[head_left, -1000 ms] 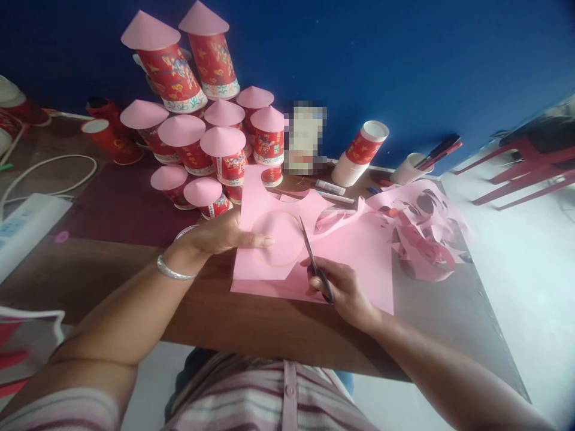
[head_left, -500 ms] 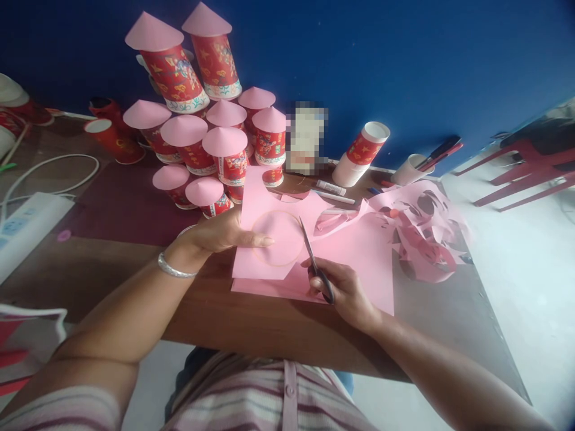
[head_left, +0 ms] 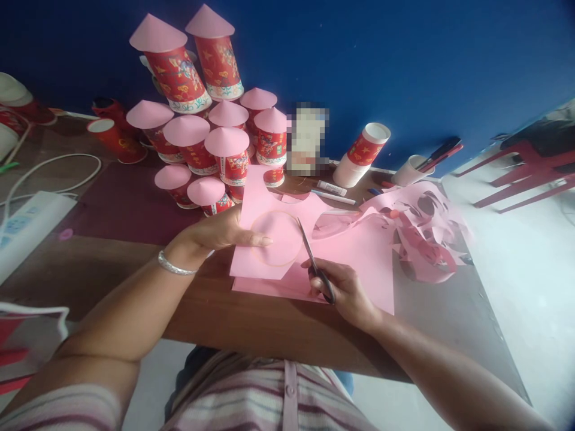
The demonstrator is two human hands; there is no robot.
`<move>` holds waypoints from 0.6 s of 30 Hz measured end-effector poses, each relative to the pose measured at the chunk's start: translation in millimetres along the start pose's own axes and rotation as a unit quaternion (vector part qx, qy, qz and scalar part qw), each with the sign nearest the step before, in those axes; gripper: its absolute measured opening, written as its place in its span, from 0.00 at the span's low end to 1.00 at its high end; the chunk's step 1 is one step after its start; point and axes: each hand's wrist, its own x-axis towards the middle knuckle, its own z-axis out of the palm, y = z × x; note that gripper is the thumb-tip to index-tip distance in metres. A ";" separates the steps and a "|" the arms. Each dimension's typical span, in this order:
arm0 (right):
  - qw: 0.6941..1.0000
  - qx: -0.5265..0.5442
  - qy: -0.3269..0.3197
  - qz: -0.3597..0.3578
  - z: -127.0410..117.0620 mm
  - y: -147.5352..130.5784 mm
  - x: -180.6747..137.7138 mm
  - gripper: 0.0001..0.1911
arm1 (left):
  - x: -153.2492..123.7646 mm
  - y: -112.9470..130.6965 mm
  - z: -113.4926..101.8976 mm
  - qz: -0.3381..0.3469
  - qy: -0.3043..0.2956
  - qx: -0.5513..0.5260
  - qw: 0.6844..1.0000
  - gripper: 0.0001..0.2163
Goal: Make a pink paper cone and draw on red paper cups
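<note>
My left hand (head_left: 231,232) grips the left edge of a pink paper sheet (head_left: 281,206), thumb on top and fingers hidden beneath. A circle is drawn on this sheet, and its top edge has curved cut-outs. My right hand (head_left: 339,287) is closed around the handles of a pair of scissors (head_left: 309,248). The blades lie at the right side of the drawn circle, on the paper's edge. Under the held piece, more pink paper (head_left: 359,269) lies flat on the brown table (head_left: 215,317).
Several red paper cups with pink cone tops (head_left: 186,131) stand stacked at the back left. Pink paper scraps (head_left: 426,233) pile up on the right. Behind them are a cup of pens (head_left: 406,170), stacked cups (head_left: 362,155) and a glue stick (head_left: 331,188). A white power strip (head_left: 38,227) lies left.
The held pink sheet has shifted and tilted slightly, and the curled strip at its right has sunk lower. Both hands keep nearly the same place and hold. The view has moved a little.
</note>
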 end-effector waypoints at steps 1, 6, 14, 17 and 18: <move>1.000 0.001 -0.001 -0.002 -0.2 0.5 0.0 0.31 | -0.1 -0.4 -0.2 -0.002 0.005 0.002 1.000 0.34; 1.000 -0.002 -0.003 -0.006 -0.5 1.2 -0.2 0.31 | 0.9 -1.3 -0.8 0.002 0.011 0.000 1.000 0.37; 1.000 0.005 -0.009 -0.006 -2.5 5.6 1.1 0.29 | 0.6 -4.2 -4.9 0.000 -0.008 0.020 1.000 0.34; 1.000 0.009 -0.011 -0.005 -3.1 6.6 1.4 0.30 | 0.7 -6.8 -8.2 0.012 -0.018 0.051 0.998 0.35; 1.000 0.008 -0.013 -0.003 -3.2 6.6 1.4 0.30 | 0.9 -7.3 -9.0 0.018 -0.025 0.061 0.998 0.34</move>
